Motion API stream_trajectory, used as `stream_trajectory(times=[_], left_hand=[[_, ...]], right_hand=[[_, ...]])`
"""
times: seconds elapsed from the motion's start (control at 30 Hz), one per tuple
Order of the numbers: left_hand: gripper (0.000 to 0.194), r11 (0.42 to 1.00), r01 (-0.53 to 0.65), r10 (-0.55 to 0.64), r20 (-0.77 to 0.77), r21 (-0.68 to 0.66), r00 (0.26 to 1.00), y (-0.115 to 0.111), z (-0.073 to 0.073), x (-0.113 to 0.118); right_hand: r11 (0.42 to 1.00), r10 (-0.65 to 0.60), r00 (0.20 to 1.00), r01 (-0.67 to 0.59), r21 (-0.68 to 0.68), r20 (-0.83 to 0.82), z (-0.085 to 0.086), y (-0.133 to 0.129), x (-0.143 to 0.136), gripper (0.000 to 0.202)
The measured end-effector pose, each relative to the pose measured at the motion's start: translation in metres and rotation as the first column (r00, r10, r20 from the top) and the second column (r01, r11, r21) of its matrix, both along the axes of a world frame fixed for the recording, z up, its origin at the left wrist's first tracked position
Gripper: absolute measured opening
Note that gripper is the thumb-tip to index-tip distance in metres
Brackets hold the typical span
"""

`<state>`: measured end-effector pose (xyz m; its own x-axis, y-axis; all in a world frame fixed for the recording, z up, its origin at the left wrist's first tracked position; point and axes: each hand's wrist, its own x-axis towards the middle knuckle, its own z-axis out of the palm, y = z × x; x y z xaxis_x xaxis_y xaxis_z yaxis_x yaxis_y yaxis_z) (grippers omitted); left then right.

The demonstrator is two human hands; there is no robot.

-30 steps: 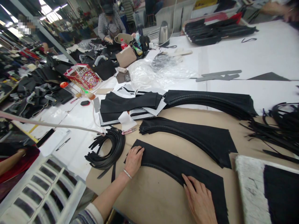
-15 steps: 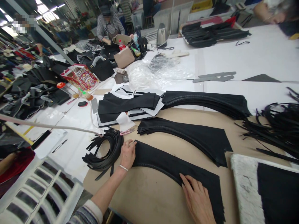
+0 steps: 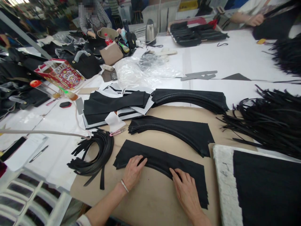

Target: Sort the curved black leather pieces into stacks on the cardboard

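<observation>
A curved black panel [image 3: 160,157], leather-like and with a folded inner edge, lies in front of me on brown board [image 3: 145,201]. My left hand [image 3: 133,173] rests fingertips on its curved edge, left of the middle. Farther right along that edge, the fingers of my right hand [image 3: 185,188] are spread and touch the panel. Neither hand is closed round it. Just beyond lies a stack of similar black panels [image 3: 174,131], and a second stack [image 3: 190,99] is behind that. A coil of black strips [image 3: 103,157] sits left of my left hand.
At the right stands a white-edged slab [image 3: 227,185] with a black top, below a heap of black strips [image 3: 263,119]. Pink thread snips [image 3: 117,131] lie by the coil. A pale hose [image 3: 47,132] crosses from the left. A co-worker's hand [image 3: 255,20] is at far right.
My left hand has left the panel's far left corner and moved right along the curved edge. My right hand has stayed by the edge. The whole view has shifted.
</observation>
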<state>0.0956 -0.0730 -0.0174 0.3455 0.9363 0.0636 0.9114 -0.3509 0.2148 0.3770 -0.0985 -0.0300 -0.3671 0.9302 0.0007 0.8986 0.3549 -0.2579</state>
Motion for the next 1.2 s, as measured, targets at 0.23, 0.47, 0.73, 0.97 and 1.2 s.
stream_trajectory(times=[0.23,0.47,0.73,0.97,1.2], left_hand=[[0.041,0.991,-0.094,0.088,0.067,0.099,0.994,-0.005,-0.001,-0.009],[0.036,0.979,-0.122,0.129,-0.032,0.161,0.991,-0.006,-0.014,-0.026],[0.038,0.979,-0.103,0.111,-0.035,0.175,0.993,-0.003,-0.012,-0.024],[0.043,0.980,-0.094,0.094,0.006,0.174,0.996,-0.005,-0.012,-0.026],[0.038,0.976,-0.104,0.099,0.036,0.191,0.994,-0.001,-0.010,-0.020]], right_hand=[[0.997,-0.066,0.995,0.062,-0.048,-0.071,0.013,-0.002,0.000,0.045],[0.993,-0.121,0.989,0.119,-0.028,-0.085,0.018,-0.003,0.005,0.036],[0.992,-0.114,0.991,0.110,-0.060,-0.064,0.022,-0.001,0.020,0.045],[0.989,-0.133,0.988,0.127,-0.079,-0.074,0.021,-0.002,0.026,0.043],[0.921,-0.387,0.919,0.383,-0.070,-0.079,0.033,0.020,0.050,0.028]])
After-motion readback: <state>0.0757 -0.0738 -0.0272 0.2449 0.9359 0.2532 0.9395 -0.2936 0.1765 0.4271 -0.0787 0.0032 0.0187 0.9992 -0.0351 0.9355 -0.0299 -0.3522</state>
